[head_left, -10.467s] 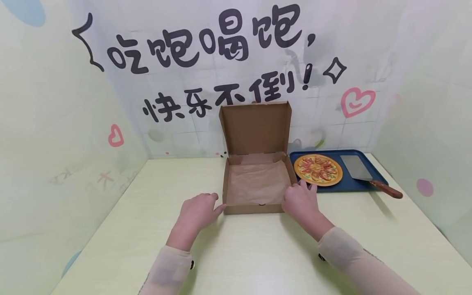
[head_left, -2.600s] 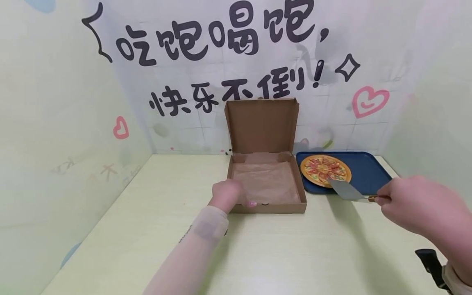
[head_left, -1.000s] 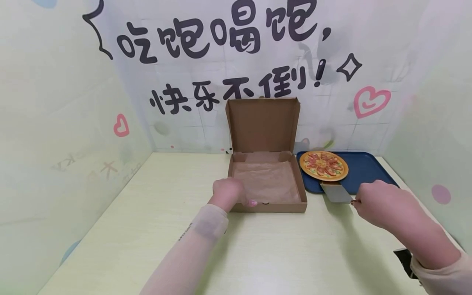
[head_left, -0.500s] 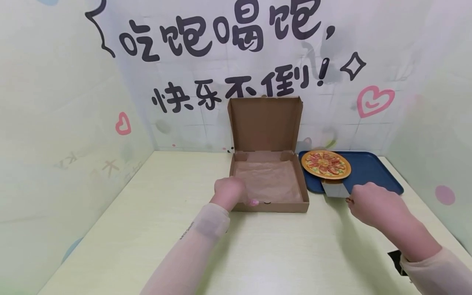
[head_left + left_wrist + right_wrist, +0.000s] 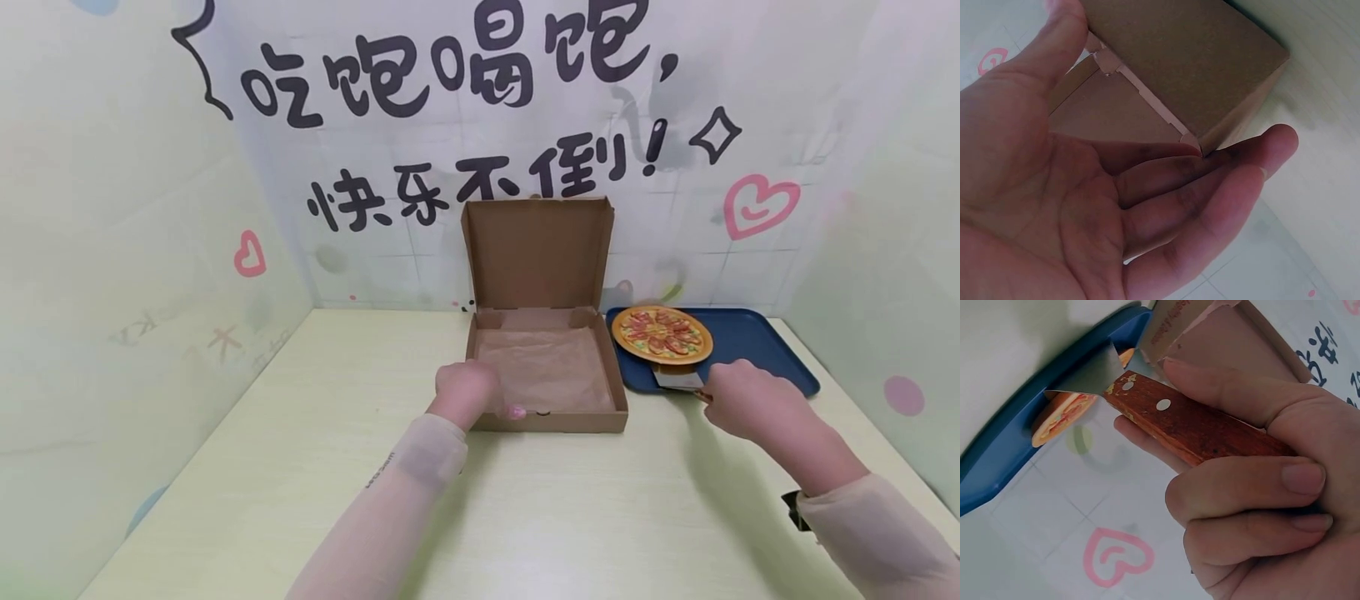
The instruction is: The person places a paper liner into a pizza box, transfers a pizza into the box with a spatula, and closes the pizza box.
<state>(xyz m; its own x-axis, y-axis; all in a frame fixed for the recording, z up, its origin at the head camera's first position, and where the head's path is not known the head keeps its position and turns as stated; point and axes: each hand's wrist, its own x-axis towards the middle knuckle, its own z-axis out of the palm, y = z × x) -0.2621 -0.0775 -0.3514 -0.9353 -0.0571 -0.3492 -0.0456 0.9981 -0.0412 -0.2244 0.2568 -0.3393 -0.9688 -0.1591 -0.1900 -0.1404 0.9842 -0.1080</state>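
My right hand [image 5: 757, 404] grips the wooden handle [image 5: 1197, 428] of a metal spatula; the fingers curl round it. The spatula's blade [image 5: 677, 379] lies partly beneath the near edge of a round pizza [image 5: 663, 335], and the covered part is hidden. The pizza sits on the left side of a blue tray [image 5: 750, 354]. My left hand [image 5: 467, 392] rests at the front left corner of a lidded cardboard box [image 5: 551, 422], thumb along the front wall. In the left wrist view its fingers [image 5: 1166, 212] stretch fairly straight beside the box's side wall.
The box's lid [image 5: 538, 254] stands raised against the back wall, and brown paper [image 5: 547, 367] lines its base. Box and tray stand side by side on a pale table [image 5: 570, 517]. Printed wall sheets [image 5: 367, 275] enclose the back and sides.
The spatula, taken up by my right hand, has moved left and forward, its blade now further under the pizza. The pizza has shifted slightly back. My left hand keeps its place at the box.
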